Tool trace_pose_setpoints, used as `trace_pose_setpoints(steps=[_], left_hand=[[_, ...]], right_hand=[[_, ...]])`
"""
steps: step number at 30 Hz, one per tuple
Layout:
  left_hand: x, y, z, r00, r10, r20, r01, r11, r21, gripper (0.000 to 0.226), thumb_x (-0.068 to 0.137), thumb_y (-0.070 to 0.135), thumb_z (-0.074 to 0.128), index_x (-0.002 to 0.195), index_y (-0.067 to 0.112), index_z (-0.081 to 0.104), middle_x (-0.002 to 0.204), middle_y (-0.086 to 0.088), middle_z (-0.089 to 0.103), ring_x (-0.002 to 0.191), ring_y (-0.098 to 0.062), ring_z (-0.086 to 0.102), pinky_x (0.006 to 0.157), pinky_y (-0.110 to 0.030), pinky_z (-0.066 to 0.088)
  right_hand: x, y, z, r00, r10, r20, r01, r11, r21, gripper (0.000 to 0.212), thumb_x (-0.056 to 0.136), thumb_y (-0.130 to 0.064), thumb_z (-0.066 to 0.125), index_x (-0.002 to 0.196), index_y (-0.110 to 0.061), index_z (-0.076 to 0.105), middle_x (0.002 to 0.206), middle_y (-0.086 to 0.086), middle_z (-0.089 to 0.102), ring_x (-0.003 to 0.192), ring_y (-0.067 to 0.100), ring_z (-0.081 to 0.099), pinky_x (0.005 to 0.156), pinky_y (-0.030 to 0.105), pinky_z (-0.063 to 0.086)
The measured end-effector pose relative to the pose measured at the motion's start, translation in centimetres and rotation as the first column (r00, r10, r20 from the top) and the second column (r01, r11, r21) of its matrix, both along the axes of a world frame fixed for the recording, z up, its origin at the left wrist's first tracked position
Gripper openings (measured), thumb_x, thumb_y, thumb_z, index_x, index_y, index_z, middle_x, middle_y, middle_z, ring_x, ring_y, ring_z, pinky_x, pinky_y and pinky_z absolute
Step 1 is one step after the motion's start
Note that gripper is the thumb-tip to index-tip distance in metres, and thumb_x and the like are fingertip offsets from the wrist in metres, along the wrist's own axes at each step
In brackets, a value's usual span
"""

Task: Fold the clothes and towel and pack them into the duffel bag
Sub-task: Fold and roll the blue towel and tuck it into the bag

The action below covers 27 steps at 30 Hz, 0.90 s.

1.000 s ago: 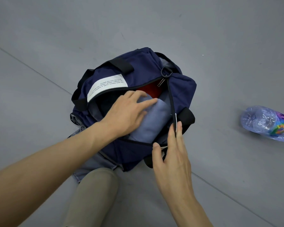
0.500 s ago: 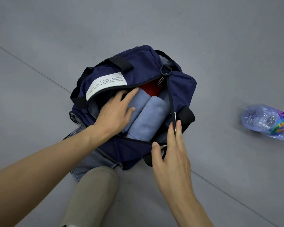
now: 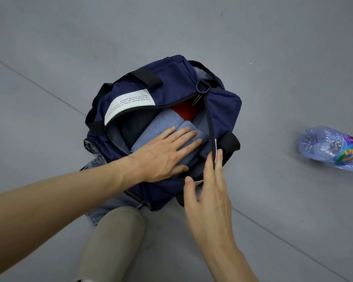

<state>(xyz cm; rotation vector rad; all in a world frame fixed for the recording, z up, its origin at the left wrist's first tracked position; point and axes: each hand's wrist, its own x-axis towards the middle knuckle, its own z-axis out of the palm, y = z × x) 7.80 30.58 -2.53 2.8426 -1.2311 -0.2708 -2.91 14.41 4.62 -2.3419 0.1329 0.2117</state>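
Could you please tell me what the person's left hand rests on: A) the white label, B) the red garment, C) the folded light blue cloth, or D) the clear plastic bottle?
C: the left hand lies flat, fingers straight, on the folded light blue cloth in the navy duffel bag.

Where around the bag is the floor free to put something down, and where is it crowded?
Free: the floor beyond the duffel bag, and the strip between bag and plastic bottle. Crowded: the bag's mouth, where the left hand presses the blue folded cloth and the right hand rests on the rim; jeans and a knee fill the near side.
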Motion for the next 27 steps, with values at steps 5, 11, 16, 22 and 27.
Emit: trace_pose_setpoints(steps=[5,11,16,22,27], left_hand=[[-0.5,1.6,-1.4,0.999,0.006,0.049,-0.009,0.998,0.062,0.073,0.102,0.058,0.021,0.16,0.012,0.015,0.164,-0.015,0.02,0.153,-0.031,0.016,0.123,-0.051,0.016],[0.1,0.7,-1.5,0.997,0.057,-0.052,-0.049,0.986,0.157,0.079,0.094,0.066,-0.007,0.157,0.018,-0.012,0.167,-0.012,-0.001,0.154,-0.027,-0.004,0.125,-0.052,0.002],[-0.1,0.1,3.0,0.981,0.116,-0.154,-0.094,0.986,0.141,0.076,0.088,0.072,-0.016,0.152,0.03,-0.023,0.167,-0.002,-0.013,0.153,-0.019,-0.016,0.126,-0.045,0.002],[-3.6,-0.2,12.1,0.903,0.224,-0.367,-0.304,0.936,-0.176,0.065,0.102,0.063,0.018,0.156,0.036,-0.006,0.168,0.007,0.007,0.154,-0.008,0.007,0.125,-0.037,0.014],[-5.5,-0.3,22.4,0.901,0.148,-0.409,-0.233,0.958,-0.167,0.068,0.101,0.063,0.031,0.157,0.045,-0.004,0.167,0.009,0.015,0.152,-0.003,0.013,0.123,-0.029,0.017]], right_hand=[[0.0,0.0,-0.3,0.999,0.023,0.03,-0.024,0.999,0.036,0.081,0.101,-0.031,0.05,0.158,-0.038,-0.008,0.153,-0.037,-0.027,0.152,-0.001,-0.002,0.121,0.031,0.025],[0.5,-0.5,-0.5,0.991,0.119,-0.068,-0.122,0.992,-0.034,0.084,0.102,-0.036,0.048,0.155,-0.034,-0.017,0.163,-0.015,-0.023,0.154,0.012,-0.008,0.125,0.034,0.012],[0.3,-0.7,1.7,0.977,0.166,-0.136,-0.175,0.983,-0.059,0.08,0.103,-0.041,0.044,0.16,-0.026,-0.009,0.166,-0.006,-0.018,0.154,0.019,-0.005,0.125,0.035,0.011],[-1.4,-1.2,7.0,0.977,0.111,-0.183,-0.106,0.994,0.036,0.069,0.105,-0.044,0.039,0.158,-0.039,-0.005,0.168,-0.005,-0.008,0.154,0.016,0.004,0.12,0.038,0.025],[-4.7,-5.9,14.8,0.987,0.048,-0.154,-0.06,0.995,-0.077,0.066,0.104,-0.052,0.036,0.156,-0.045,-0.004,0.168,-0.011,-0.003,0.151,0.009,0.017,0.116,0.034,0.026]])
